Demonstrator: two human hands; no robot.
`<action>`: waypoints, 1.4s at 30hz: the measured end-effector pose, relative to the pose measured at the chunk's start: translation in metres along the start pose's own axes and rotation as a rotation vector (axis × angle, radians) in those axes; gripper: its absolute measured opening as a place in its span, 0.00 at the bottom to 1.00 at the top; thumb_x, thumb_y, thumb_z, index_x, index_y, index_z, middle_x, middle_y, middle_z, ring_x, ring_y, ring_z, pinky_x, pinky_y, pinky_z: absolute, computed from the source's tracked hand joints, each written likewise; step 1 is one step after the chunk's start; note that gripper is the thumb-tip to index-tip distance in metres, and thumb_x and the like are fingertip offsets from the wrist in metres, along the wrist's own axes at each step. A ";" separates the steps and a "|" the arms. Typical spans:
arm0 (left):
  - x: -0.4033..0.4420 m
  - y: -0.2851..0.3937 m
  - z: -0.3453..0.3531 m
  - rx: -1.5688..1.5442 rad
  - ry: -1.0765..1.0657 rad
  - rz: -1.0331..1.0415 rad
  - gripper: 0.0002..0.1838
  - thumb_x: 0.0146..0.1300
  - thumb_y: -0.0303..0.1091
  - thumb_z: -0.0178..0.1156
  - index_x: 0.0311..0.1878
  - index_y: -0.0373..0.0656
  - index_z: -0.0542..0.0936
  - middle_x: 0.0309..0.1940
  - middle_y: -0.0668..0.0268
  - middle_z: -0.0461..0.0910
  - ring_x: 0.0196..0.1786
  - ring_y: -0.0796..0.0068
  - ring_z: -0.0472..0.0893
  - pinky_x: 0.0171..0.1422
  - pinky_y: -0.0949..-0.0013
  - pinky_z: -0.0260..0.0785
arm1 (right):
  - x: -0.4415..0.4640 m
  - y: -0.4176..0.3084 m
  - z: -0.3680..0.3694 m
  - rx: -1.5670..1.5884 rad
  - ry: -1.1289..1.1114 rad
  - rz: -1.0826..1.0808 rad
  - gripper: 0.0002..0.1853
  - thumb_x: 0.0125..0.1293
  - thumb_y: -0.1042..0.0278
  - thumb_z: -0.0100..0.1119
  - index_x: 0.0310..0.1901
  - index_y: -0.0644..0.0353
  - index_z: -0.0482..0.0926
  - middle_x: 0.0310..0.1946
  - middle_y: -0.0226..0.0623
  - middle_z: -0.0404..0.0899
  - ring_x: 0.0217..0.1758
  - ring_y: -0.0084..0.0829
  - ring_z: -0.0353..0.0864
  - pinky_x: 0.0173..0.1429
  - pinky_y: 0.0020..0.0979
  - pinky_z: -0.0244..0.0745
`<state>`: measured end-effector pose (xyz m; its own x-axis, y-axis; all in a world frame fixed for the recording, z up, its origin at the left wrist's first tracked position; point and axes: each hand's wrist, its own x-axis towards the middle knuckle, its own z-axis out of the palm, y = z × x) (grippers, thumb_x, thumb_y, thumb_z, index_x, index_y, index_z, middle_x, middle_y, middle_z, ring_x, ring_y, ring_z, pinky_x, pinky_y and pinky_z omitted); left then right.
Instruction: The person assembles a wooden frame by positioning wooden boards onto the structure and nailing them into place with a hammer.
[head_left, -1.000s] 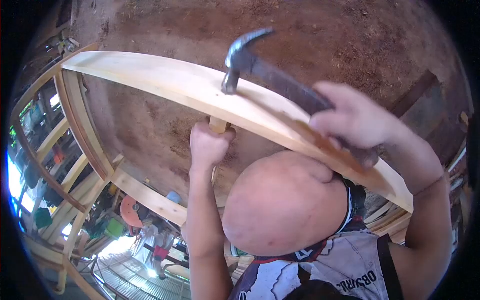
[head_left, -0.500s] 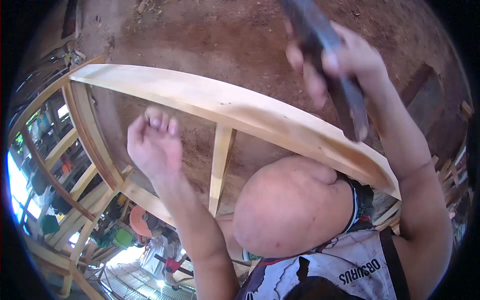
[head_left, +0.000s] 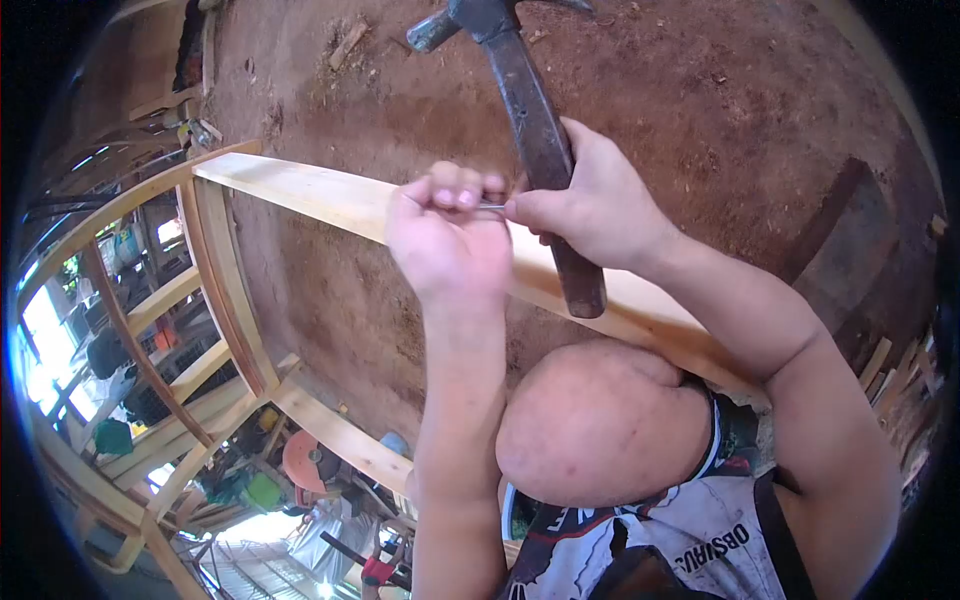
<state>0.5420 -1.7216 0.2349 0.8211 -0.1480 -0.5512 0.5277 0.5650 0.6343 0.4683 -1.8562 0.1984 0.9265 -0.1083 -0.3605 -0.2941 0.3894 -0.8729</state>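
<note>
My right hand [head_left: 600,200] grips a claw hammer [head_left: 535,120] by its dark handle. The hammer's metal head is at the top of the view, with the handle's butt end pointing down. My left hand [head_left: 455,235] is palm up with curled fingers, close beside the right one. A thin, shiny nail [head_left: 492,206] spans the gap between the left fingertips and the right thumb. Both hands are above a pale, curved wooden rail [head_left: 310,192], part of which they hide. My bent knee [head_left: 600,430] is just below the rail.
The rail joins a wooden frame with curved slats [head_left: 215,290] on the left. A lower wooden bar [head_left: 340,440] runs towards my knee. An orange disc [head_left: 305,462] and clutter lie beyond it. Brown ground with wood scraps [head_left: 348,45] stretches behind; more offcuts [head_left: 885,375] lie at right.
My left hand has moved right to meet the right hand, and the nail now shows between them. The hammer has moved left and its head has come into view.
</note>
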 end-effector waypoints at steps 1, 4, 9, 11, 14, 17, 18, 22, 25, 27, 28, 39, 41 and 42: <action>0.003 0.006 -0.002 0.019 0.022 0.040 0.11 0.67 0.31 0.41 0.25 0.48 0.61 0.22 0.69 0.60 0.26 0.72 0.61 0.40 0.60 0.61 | -0.002 0.001 -0.003 0.004 -0.001 0.010 0.23 0.57 0.72 0.73 0.49 0.66 0.70 0.33 0.37 0.82 0.30 0.24 0.82 0.35 0.29 0.81; 0.013 0.037 -0.009 0.246 -0.053 0.064 0.13 0.66 0.31 0.48 0.23 0.48 0.65 0.20 0.71 0.63 0.20 0.79 0.57 0.28 0.70 0.54 | -0.009 -0.008 -0.013 0.164 -0.002 0.079 0.22 0.56 0.69 0.73 0.48 0.64 0.71 0.30 0.36 0.81 0.27 0.26 0.81 0.33 0.30 0.79; -0.002 0.020 0.001 0.876 -0.301 0.054 0.15 0.68 0.22 0.62 0.25 0.45 0.70 0.41 0.55 0.82 0.21 0.89 0.63 0.23 0.79 0.54 | -0.008 0.002 -0.023 0.353 0.085 0.051 0.17 0.58 0.69 0.73 0.39 0.63 0.72 0.26 0.36 0.80 0.27 0.26 0.81 0.31 0.29 0.77; -0.005 0.007 0.006 1.009 -0.313 0.032 0.20 0.69 0.21 0.64 0.23 0.46 0.68 0.52 0.43 0.85 0.21 0.91 0.66 0.23 0.81 0.56 | -0.007 0.008 -0.031 0.386 0.048 0.071 0.15 0.59 0.68 0.73 0.37 0.62 0.73 0.25 0.35 0.79 0.26 0.25 0.80 0.31 0.29 0.76; -0.003 -0.008 0.011 1.027 -0.374 0.178 0.09 0.68 0.27 0.67 0.48 0.33 0.88 0.27 0.76 0.81 0.25 0.92 0.69 0.27 0.80 0.57 | -0.007 0.012 -0.036 0.382 0.040 0.119 0.20 0.61 0.64 0.73 0.46 0.60 0.72 0.27 0.33 0.77 0.24 0.24 0.78 0.29 0.28 0.76; 0.012 -0.003 0.002 1.135 -0.264 0.179 0.07 0.67 0.28 0.68 0.45 0.36 0.89 0.33 0.69 0.87 0.30 0.87 0.77 0.34 0.81 0.66 | -0.004 0.015 -0.057 0.101 0.094 0.189 0.20 0.64 0.59 0.70 0.45 0.61 0.71 0.27 0.31 0.77 0.24 0.22 0.78 0.29 0.26 0.76; 0.030 0.003 -0.018 1.387 -0.277 0.159 0.08 0.65 0.29 0.68 0.44 0.36 0.89 0.34 0.66 0.88 0.33 0.83 0.80 0.37 0.77 0.70 | -0.008 0.011 -0.068 -0.032 0.082 0.190 0.20 0.64 0.60 0.68 0.47 0.63 0.71 0.28 0.30 0.77 0.24 0.21 0.78 0.28 0.26 0.76; 0.045 0.013 -0.025 1.944 -0.281 -0.166 0.12 0.60 0.33 0.70 0.41 0.33 0.89 0.34 0.55 0.89 0.37 0.68 0.87 0.45 0.62 0.79 | -0.027 0.018 -0.105 -0.082 0.005 0.205 0.22 0.61 0.65 0.63 0.53 0.64 0.69 0.28 0.33 0.76 0.22 0.21 0.77 0.24 0.26 0.75; 0.039 0.014 -0.005 2.150 -0.309 -0.301 0.14 0.59 0.35 0.70 0.42 0.33 0.88 0.35 0.52 0.88 0.38 0.64 0.88 0.47 0.61 0.80 | -0.045 0.015 -0.119 0.094 -0.046 0.247 0.22 0.63 0.63 0.64 0.55 0.63 0.70 0.27 0.32 0.75 0.21 0.21 0.75 0.22 0.25 0.73; 0.036 0.016 -0.002 2.174 -0.279 -0.393 0.15 0.58 0.36 0.71 0.42 0.33 0.88 0.36 0.50 0.88 0.38 0.63 0.88 0.48 0.61 0.80 | -0.054 0.028 -0.124 -0.051 -0.035 0.399 0.21 0.64 0.64 0.64 0.54 0.62 0.70 0.26 0.31 0.75 0.20 0.21 0.75 0.21 0.26 0.72; 0.037 0.015 -0.003 2.183 -0.278 -0.387 0.14 0.58 0.35 0.70 0.41 0.32 0.88 0.37 0.51 0.89 0.40 0.62 0.89 0.49 0.61 0.80 | -0.057 0.035 -0.127 -0.131 -0.059 0.412 0.19 0.64 0.66 0.64 0.52 0.62 0.69 0.23 0.31 0.74 0.19 0.22 0.75 0.20 0.26 0.70; 0.039 0.010 -0.015 2.258 -0.370 -0.246 0.11 0.59 0.32 0.68 0.34 0.30 0.85 0.40 0.53 0.89 0.45 0.57 0.89 0.54 0.59 0.79 | -0.060 0.024 -0.110 -0.241 -0.313 0.454 0.16 0.65 0.66 0.64 0.48 0.63 0.71 0.22 0.29 0.73 0.19 0.21 0.73 0.22 0.25 0.69; 0.040 0.011 -0.022 2.239 -0.422 -0.188 0.15 0.58 0.36 0.70 0.38 0.29 0.87 0.36 0.52 0.89 0.38 0.61 0.89 0.48 0.60 0.79 | -0.057 0.023 -0.107 -0.225 -0.345 0.416 0.16 0.67 0.63 0.63 0.49 0.62 0.71 0.23 0.30 0.73 0.19 0.21 0.73 0.22 0.25 0.69; 0.041 0.011 -0.024 2.236 -0.411 -0.182 0.15 0.58 0.36 0.70 0.38 0.29 0.87 0.36 0.52 0.89 0.38 0.61 0.89 0.48 0.60 0.79 | -0.056 0.020 -0.105 -0.231 -0.353 0.411 0.16 0.67 0.63 0.63 0.49 0.62 0.71 0.23 0.30 0.73 0.19 0.21 0.73 0.22 0.25 0.69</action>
<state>0.5762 -1.7023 0.2062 0.5842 -0.3438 -0.7352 -0.3390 -0.9264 0.1638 0.3861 -1.9381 0.1663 0.7358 0.3359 -0.5880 -0.6529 0.1213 -0.7477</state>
